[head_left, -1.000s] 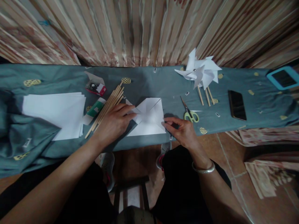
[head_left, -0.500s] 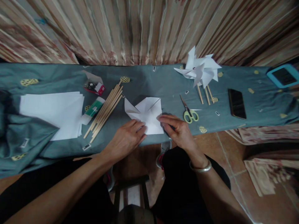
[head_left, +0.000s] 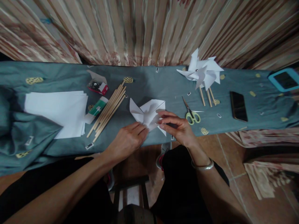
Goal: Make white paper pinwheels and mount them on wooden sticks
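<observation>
A white square of paper (head_left: 153,107) with slits cut in from its corners lies at the front of the cloth-covered table, one corner curled inward at its left. My left hand (head_left: 132,137) is closed on the paper's lower left part, fingertips near its middle. With thumb and fingers, my right hand (head_left: 177,126) holds a flap on the right side, raised and bent inward. A lower right corner pokes out below that flap. Right of the paper lie green-handled scissors (head_left: 192,117), apart from both hands. Where the fingertips meet the paper is partly hidden.
Wooden sticks (head_left: 109,110), a green-and-white box (head_left: 97,109) and an open red box of small metal pieces (head_left: 98,87) lie left, beside stacked white sheets (head_left: 56,109). Paper pinwheels (head_left: 205,73) on sticks, a phone (head_left: 238,105) and a blue-framed device (head_left: 285,79) sit right.
My right hand has lifted the paper's right side and bent it inward toward the middle. My left hand stays on the paper. The whole view has shifted slightly.
</observation>
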Action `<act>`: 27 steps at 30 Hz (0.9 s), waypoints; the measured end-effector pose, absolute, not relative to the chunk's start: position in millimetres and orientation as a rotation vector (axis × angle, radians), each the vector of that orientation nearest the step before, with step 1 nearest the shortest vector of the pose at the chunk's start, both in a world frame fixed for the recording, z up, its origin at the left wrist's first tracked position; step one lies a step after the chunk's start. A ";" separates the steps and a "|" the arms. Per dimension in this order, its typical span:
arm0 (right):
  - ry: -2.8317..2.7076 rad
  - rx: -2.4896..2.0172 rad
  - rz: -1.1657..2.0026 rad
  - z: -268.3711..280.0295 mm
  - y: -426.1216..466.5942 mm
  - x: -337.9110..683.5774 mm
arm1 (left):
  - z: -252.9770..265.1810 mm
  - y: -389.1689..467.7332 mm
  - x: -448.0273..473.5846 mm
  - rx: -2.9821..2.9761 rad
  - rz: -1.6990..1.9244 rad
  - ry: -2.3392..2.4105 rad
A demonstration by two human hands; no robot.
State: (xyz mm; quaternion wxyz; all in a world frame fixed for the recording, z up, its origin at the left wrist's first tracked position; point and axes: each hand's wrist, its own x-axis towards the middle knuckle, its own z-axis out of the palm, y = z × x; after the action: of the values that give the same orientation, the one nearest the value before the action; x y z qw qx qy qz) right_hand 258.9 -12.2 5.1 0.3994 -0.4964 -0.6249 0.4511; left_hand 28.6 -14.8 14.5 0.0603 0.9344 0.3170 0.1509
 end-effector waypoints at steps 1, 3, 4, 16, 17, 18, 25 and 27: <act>-1.561 -1.244 1.140 3.9 -10.6 256.9 | 14.2 -15.4 29.0 2.821 0.466 0.950; -1.541 -1.236 1.118 0.8 -7.8 252.7 | 12.3 -16.5 29.6 2.813 0.512 0.928; -1.540 -1.244 1.098 -0.9 -6.8 250.6 | 11.0 -17.2 29.7 2.811 0.541 0.925; -1.794 -1.549 0.644 -5.8 -5.3 228.4 | 3.8 -19.6 27.1 2.835 0.586 0.932; -1.805 -1.555 0.625 -5.6 -5.5 227.3 | 3.6 -19.4 27.3 2.829 0.600 0.931; -1.813 -1.559 0.612 -5.4 -5.8 226.4 | 3.4 -19.1 27.5 2.821 0.612 0.931; -1.832 -1.584 0.580 -4.4 -6.6 223.2 | 3.7 -18.2 29.1 2.804 0.685 0.918; -1.825 -1.588 0.581 -4.7 -6.6 222.8 | 4.3 -18.1 29.3 2.795 0.680 0.921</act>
State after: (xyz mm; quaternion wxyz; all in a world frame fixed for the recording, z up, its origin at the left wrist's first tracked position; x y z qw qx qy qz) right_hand 222.8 -6.6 -4.7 0.3211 -0.6046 -0.6946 0.2211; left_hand 29.3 -18.1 4.3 0.0608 0.9237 0.3043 0.2248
